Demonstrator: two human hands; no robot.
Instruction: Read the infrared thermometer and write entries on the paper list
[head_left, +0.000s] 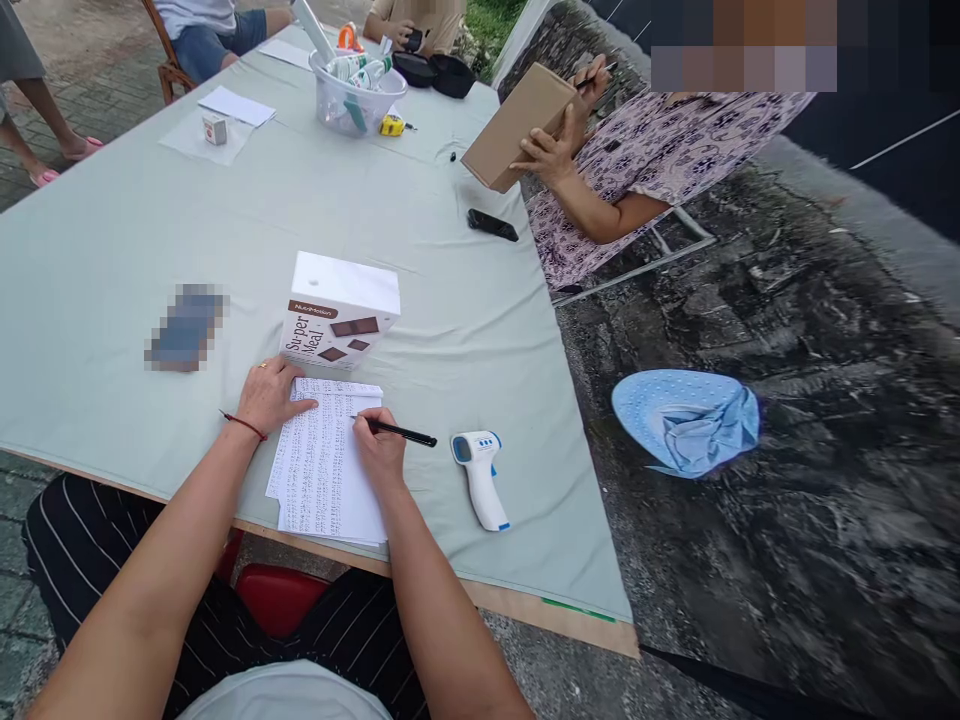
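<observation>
In front of me lie several sheets of paper (330,470), the top one covered in rows of small handwriting. My right hand (381,450) grips a black pen (405,432), its tip on the right part of the sheet. My left hand (271,395) rests with fingers apart on the upper left of the paper, holding nothing. Just beyond the sheets stands a white box (341,305) with brown print reading "Super Meal". To the right of my right hand lies a white and blue infrared thermometer (484,480).
A blurred phone-like thing (186,328) lies left. Farther off are a plastic basket (356,105) of bottles, a yellow tape measure (391,125), a small box (214,128) and a black phone (492,225). A person across holds a cardboard box (517,125). A blue hat (686,420) lies right.
</observation>
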